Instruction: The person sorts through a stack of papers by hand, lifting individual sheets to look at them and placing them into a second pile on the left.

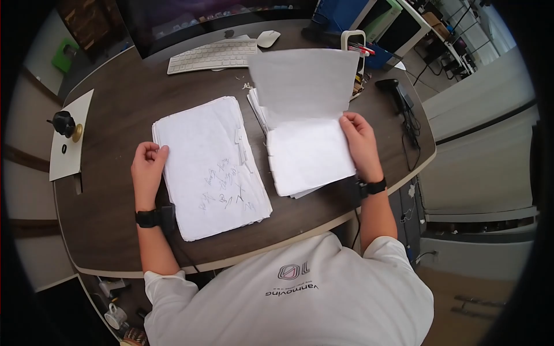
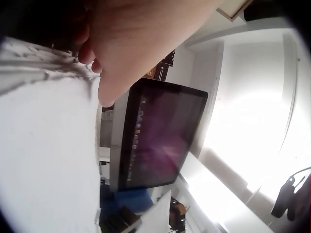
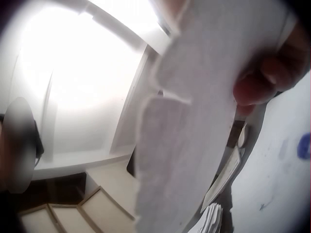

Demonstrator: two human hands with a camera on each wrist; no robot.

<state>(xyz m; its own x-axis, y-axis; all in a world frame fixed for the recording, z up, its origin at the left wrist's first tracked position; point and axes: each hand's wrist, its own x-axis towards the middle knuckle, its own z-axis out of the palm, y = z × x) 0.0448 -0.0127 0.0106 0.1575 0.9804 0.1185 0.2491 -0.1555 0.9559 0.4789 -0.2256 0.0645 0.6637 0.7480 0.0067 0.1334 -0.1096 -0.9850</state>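
A thick stack of white paper (image 1: 202, 138) with handwriting on its lower half lies left of centre. My left hand (image 1: 149, 167) is at its left edge, thumb against the edge and fingers curled. To the right lies a second stack (image 1: 309, 155), its top sheet (image 1: 306, 83) raised and tilted toward the keyboard. My right hand (image 1: 362, 144) pinches paper at that stack's right edge. In the right wrist view the fingers (image 3: 257, 87) show behind a raised sheet (image 3: 194, 126) with a torn edge. The left wrist view shows my left hand (image 2: 141, 43) at the edge of the white paper (image 2: 48, 145).
A keyboard (image 1: 213, 56) and mouse (image 1: 268, 38) lie at the back, before a monitor (image 1: 202, 20). A black device with a cable (image 1: 398, 95) lies at the right. A white board (image 1: 72, 138) holding a black object stands at the left. Paper scraps (image 1: 247, 86) lie between the stacks.
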